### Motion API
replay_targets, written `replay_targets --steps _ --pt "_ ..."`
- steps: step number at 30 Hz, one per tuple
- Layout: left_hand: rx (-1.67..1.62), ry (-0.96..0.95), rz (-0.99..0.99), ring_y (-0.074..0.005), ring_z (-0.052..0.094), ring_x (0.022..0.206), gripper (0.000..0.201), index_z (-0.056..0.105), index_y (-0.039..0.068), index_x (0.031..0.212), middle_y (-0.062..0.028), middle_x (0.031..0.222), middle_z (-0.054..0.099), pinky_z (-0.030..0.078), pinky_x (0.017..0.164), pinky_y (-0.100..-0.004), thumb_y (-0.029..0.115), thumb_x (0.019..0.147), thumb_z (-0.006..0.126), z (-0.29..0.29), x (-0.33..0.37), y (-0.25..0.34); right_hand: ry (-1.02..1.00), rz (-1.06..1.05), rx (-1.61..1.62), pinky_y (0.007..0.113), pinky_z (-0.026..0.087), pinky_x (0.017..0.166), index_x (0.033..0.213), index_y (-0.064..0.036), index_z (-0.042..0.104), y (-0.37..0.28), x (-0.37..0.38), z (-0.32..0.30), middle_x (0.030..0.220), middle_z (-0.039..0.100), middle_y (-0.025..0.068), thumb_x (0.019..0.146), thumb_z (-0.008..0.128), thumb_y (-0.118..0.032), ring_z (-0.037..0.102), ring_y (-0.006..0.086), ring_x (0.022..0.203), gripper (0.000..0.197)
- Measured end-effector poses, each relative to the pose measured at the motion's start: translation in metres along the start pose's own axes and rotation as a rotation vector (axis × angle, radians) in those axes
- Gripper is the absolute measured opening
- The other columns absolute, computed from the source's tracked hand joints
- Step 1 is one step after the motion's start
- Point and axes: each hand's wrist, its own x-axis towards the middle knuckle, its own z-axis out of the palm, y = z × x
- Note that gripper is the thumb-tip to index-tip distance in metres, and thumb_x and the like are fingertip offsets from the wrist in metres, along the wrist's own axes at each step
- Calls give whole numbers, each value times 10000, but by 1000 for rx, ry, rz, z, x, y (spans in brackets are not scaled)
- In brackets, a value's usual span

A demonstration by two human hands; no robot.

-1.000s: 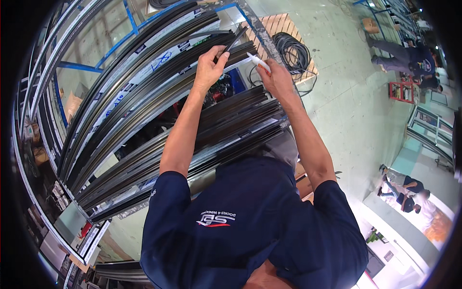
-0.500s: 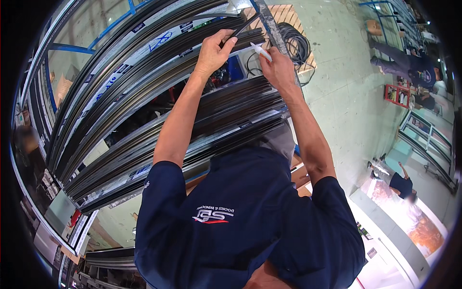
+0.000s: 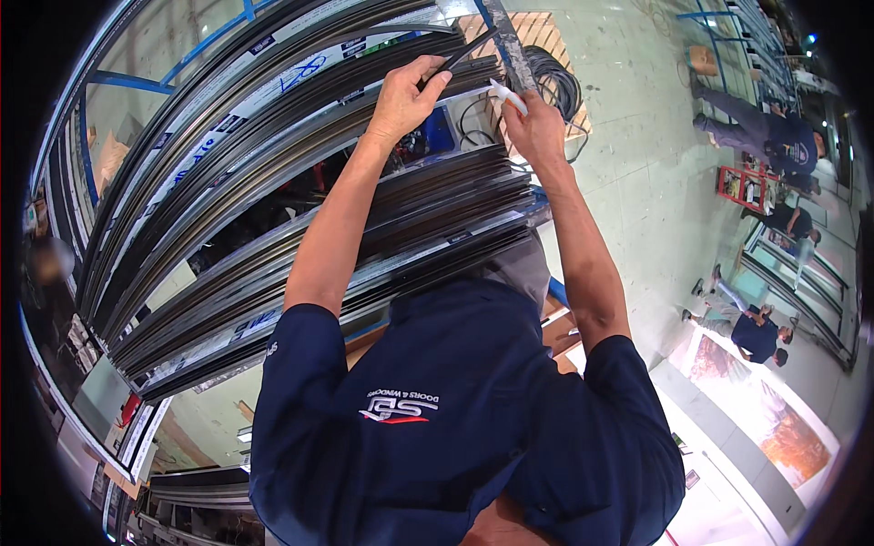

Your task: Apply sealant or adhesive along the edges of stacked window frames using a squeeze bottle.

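Note:
My left hand (image 3: 405, 102) is closed on a thin black strip (image 3: 471, 49), pinched between thumb and fingers near its end. The strip slants up to the right toward a worn metal rack bar (image 3: 515, 55). In my right hand (image 3: 539, 135) is a small white tube (image 3: 510, 96) with a narrow pointed tip, aimed up and left. The tip is close to the ends of the stacked dark profiles (image 3: 478, 69), a short way from my left hand. Whether it touches them I cannot tell.
Long dark profiles (image 3: 437, 196) lie in layers on a blue-framed rack (image 3: 127, 82). A blue bin (image 3: 441, 133) shows between layers. Beyond the rack bar, coiled black cable (image 3: 553, 80) rests on a wooden pallet (image 3: 575, 53). Several people are at the far right, one in dark clothes (image 3: 774, 136).
My right hand and the white tube have shifted slightly right, away from my left hand. My left hand keeps its hold on the strip. More people show at the far right.

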Motion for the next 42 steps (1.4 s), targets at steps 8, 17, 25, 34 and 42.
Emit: replay_targets --steps 8,17,25,34,42 --pt "42 -4 6 -278 746 961 326 695 -29 1189 -195 1060 761 569 839 -358 214 973 693 -1 1 0 -1 1 -17 533 552 715 948 -11 672 7 5 -7 785 710 246 920 686 -308 709 446 767 299" --pt "43 -13 -28 -268 746 938 328 696 -18 1195 -190 1045 762 575 803 -354 221 971 703 -2 1 3 10 73 9 511 551 739 1022 -5 643 10 6 -2 897 734 242 931 698 -303 720 436 841 316" --pt "50 -10 -18 -264 742 925 321 699 -13 1199 -189 1034 761 574 798 -358 215 974 701 -2 0 1 -19 5 20 491 555 706 1023 -26 649 3 2 0 815 725 213 924 700 -282 717 430 799 279" --pt "30 0 -2 -273 747 938 316 697 -20 1194 -198 1044 761 574 806 -358 206 973 699 -3 0 1 -46 -47 25 472 556 716 1006 -37 651 -6 -1 5 838 732 204 918 714 -288 721 418 812 274" --pt "17 -5 -17 -283 755 965 316 694 -20 1195 -202 1043 760 574 829 -364 200 968 698 -4 0 3 -40 23 68 517 542 713 1006 -39 643 3 3 -5 780 715 215 914 708 -300 705 444 777 284"
